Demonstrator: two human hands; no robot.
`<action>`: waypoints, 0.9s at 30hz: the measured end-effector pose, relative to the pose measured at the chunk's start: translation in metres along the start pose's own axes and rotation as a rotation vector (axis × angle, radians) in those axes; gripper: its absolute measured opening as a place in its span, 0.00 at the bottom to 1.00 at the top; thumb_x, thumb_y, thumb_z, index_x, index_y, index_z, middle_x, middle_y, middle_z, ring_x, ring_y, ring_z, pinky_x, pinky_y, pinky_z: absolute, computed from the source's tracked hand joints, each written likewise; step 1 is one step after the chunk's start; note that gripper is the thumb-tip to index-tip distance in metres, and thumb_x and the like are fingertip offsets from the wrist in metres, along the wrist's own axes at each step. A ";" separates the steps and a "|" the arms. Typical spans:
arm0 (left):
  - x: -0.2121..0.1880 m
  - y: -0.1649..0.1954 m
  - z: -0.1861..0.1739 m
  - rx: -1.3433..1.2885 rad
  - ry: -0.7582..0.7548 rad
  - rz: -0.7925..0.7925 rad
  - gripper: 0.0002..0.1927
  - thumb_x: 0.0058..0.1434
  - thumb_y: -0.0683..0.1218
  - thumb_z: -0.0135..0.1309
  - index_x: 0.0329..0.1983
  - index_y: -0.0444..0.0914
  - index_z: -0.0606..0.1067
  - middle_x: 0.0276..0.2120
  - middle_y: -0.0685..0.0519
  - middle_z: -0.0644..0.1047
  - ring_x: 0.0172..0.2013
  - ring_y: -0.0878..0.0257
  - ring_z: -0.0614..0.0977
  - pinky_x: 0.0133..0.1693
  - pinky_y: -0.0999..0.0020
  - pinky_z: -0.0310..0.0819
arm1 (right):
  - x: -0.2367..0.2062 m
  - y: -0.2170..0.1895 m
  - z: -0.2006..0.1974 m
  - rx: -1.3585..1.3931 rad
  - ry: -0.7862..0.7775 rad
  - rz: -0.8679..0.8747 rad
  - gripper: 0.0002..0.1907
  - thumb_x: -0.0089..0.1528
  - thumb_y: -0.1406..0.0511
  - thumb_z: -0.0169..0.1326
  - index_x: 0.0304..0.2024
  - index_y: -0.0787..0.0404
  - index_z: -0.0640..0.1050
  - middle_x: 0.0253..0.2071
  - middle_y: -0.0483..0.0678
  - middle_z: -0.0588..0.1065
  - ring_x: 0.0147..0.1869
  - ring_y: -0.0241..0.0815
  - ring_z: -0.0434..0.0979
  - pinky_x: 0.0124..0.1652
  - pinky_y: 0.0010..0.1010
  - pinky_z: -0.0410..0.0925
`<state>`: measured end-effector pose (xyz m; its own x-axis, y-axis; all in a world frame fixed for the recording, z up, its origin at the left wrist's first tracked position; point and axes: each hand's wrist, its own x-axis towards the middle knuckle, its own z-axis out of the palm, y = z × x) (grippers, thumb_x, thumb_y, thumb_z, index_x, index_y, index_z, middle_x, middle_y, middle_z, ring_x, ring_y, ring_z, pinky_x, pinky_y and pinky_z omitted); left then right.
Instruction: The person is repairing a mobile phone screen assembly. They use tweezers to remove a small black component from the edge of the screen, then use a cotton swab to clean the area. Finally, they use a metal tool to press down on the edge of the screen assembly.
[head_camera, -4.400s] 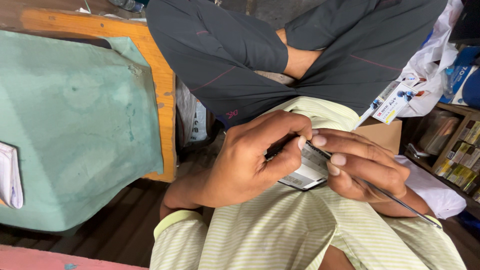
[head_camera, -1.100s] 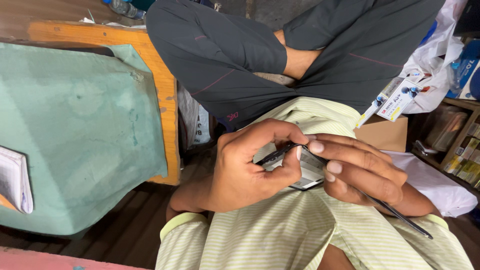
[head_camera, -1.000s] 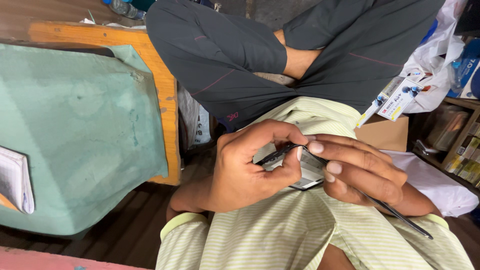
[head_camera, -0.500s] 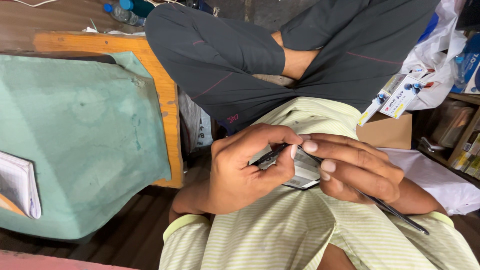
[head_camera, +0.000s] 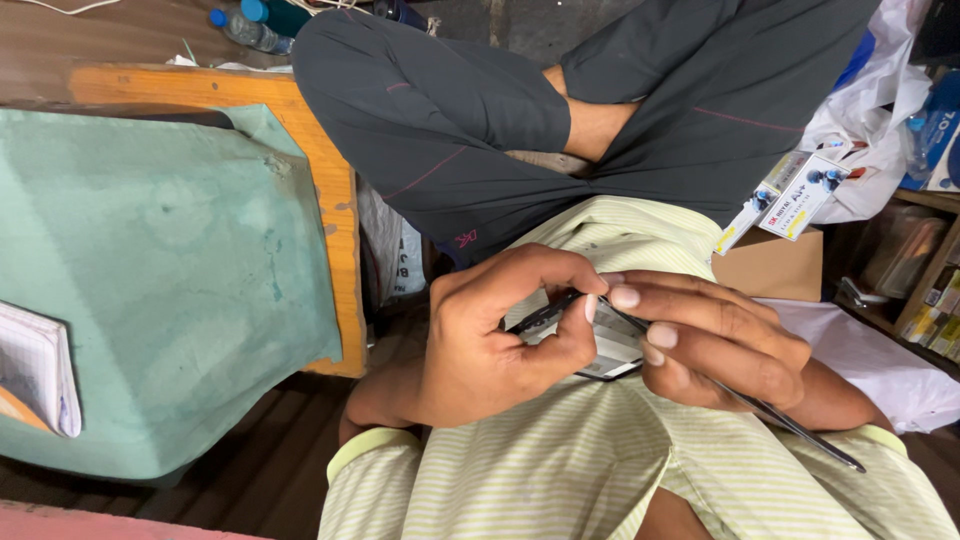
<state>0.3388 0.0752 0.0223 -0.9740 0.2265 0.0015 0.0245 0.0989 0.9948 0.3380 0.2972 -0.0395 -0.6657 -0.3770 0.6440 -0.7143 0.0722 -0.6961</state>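
Head view, looking down at a lap clad in a pale green striped garment (head_camera: 560, 480). The left hand (head_camera: 490, 340) grips a small flat device (head_camera: 600, 350), dark-edged with a pale face, its fingers curled closed around the near edge and the thumb pressed on top. The right hand (head_camera: 720, 345) closes over the device's far side and also pinches a thin dark metal tool (head_camera: 790, 430), apparently tweezers. The device sits between the two hands, just above the lap, largely hidden by fingers. Its long axis appears to run left to right across the picture, slightly tilted, pale face up; which end is the top cannot be told. The tool's shaft trails down and to the right, its free tip pointing away from the device. Judged risk: the tool end at the seam could slip and scratch the face or jab a thumb, since the device rests on no firm support. A green-covered table (head_camera: 160, 280) stands at left, well apart.
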 end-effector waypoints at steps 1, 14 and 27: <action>0.000 0.000 0.000 0.001 -0.001 -0.002 0.10 0.62 0.33 0.61 0.46 0.33 0.77 0.41 0.52 0.81 0.35 0.69 0.83 0.38 0.77 0.79 | 0.000 0.000 0.000 0.012 0.010 0.006 0.13 0.62 0.77 0.54 0.45 0.72 0.66 0.45 0.69 0.76 0.48 0.67 0.84 0.46 0.51 0.77; 0.002 -0.002 -0.002 0.018 -0.016 0.077 0.10 0.64 0.34 0.60 0.47 0.34 0.76 0.40 0.50 0.81 0.40 0.64 0.86 0.44 0.74 0.81 | -0.007 -0.006 0.000 0.024 -0.006 0.096 0.14 0.63 0.76 0.54 0.47 0.72 0.65 0.46 0.68 0.75 0.50 0.63 0.83 0.47 0.50 0.77; 0.001 -0.005 -0.001 0.004 -0.018 0.060 0.10 0.64 0.34 0.61 0.47 0.34 0.76 0.39 0.51 0.81 0.39 0.65 0.86 0.42 0.75 0.81 | -0.017 -0.002 -0.002 0.104 -0.001 0.107 0.14 0.64 0.74 0.53 0.48 0.72 0.64 0.49 0.69 0.74 0.52 0.65 0.83 0.51 0.50 0.81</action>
<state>0.3377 0.0738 0.0174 -0.9665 0.2497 0.0588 0.0832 0.0887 0.9926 0.3502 0.3051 -0.0490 -0.7365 -0.3732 0.5641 -0.6132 0.0162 -0.7898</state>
